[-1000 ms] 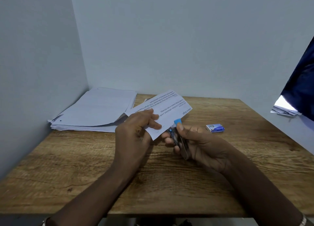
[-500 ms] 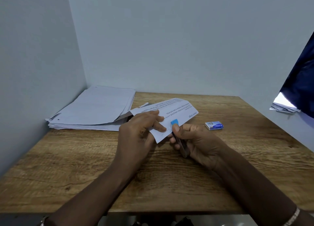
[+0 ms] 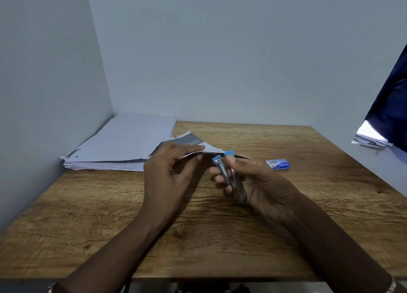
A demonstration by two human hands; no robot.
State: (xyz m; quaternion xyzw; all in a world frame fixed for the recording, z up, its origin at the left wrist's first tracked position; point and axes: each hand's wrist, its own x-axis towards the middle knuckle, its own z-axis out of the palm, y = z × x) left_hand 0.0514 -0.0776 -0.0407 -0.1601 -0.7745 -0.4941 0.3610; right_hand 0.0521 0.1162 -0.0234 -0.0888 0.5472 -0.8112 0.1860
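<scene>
Over the middle of the wooden table [image 3: 198,231], both hands are raised just above the surface and meet at a folded sheet of paper [image 3: 189,141]. The left hand [image 3: 169,173] pinches the paper along its near edge, thumb underneath and fingers curled over the top, so the sheet lies almost flat and stretches from the hand toward the far left, with lines of print showing on its upper face. The right hand [image 3: 262,182] grips a small metal stapler [image 3: 230,179] with blue plastic at its front end; the fingers are curled round the body from below and the thumb presses on the blue tip. The stapler points away from the person and slightly left, and its front end meets the right corner of the paper; whether the corner sits inside the stapler's mouth cannot be told. At the far left, against the corner of the walls, lies a thick stack of white sheets [image 3: 123,145], and the held paper overlaps its right edge in view. To the right of the hands, a small blue and white staple box [image 3: 278,165] lies flat on the table, near the stapler but apart from it. At the far right edge, a dark blue cloth [image 3: 392,107] hangs above a small pile of papers [image 3: 370,139].
</scene>
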